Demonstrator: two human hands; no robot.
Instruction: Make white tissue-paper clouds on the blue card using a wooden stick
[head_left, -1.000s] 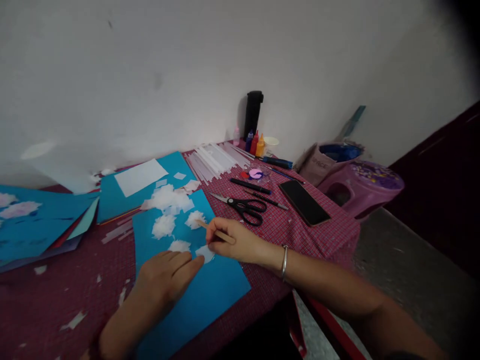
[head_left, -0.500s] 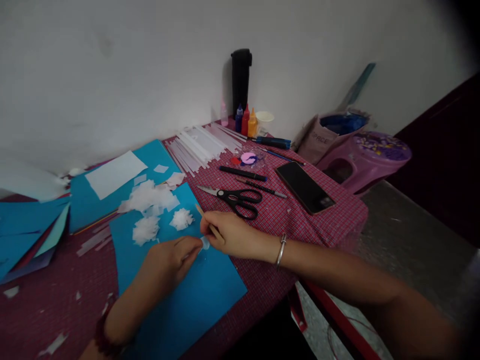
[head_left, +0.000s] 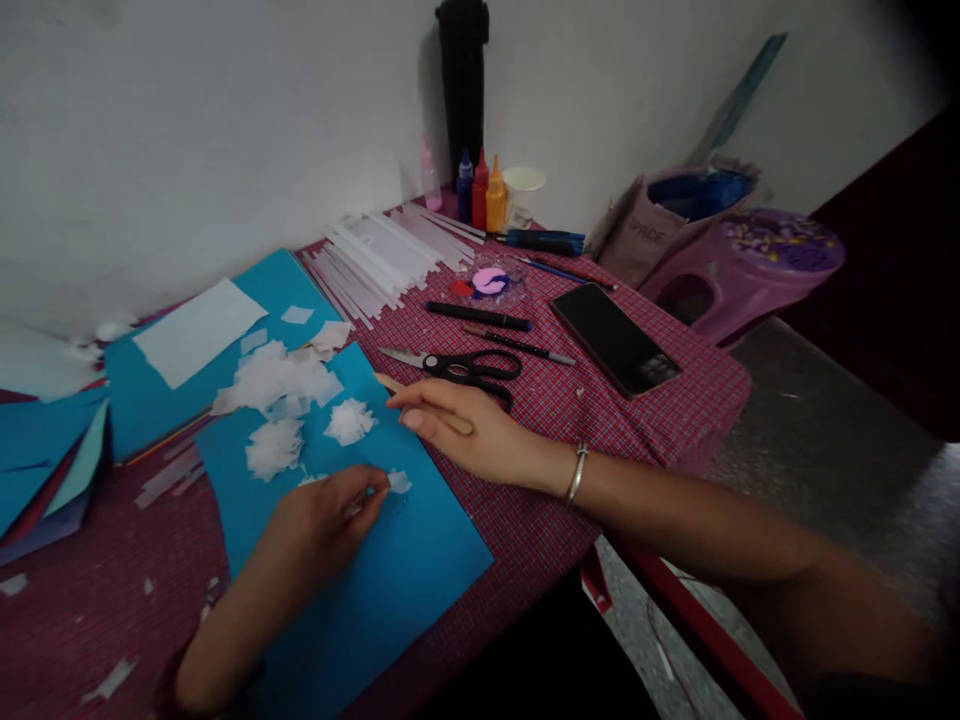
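A blue paper sheet (head_left: 405,570) lies in front of me on the red checked tablecloth (head_left: 600,420). White tissue tufts (head_left: 349,421) sit on its upper part. My left hand (head_left: 326,515) rests on the sheet, fingertips pinched on a small white tissue piece (head_left: 398,482). My right hand (head_left: 465,435) lies at the sheet's right edge, closed round a thin wooden stick (head_left: 390,384) that points up and left. A silver bangle (head_left: 576,474) is on that wrist.
Black scissors (head_left: 465,366), two pens (head_left: 480,316), a dark phone (head_left: 615,340), white paper strips (head_left: 375,262), small paint bottles (head_left: 480,192), a cup and a tall black flask (head_left: 461,80) lie beyond. More blue sheets (head_left: 172,370) are at left. A purple stool (head_left: 750,270) stands beyond the table's right edge.
The view has tilted down. My right hand has drawn away from the tissue piece toward the scissors with the stick. My left hand has gone from flat to pinching the tissue piece.
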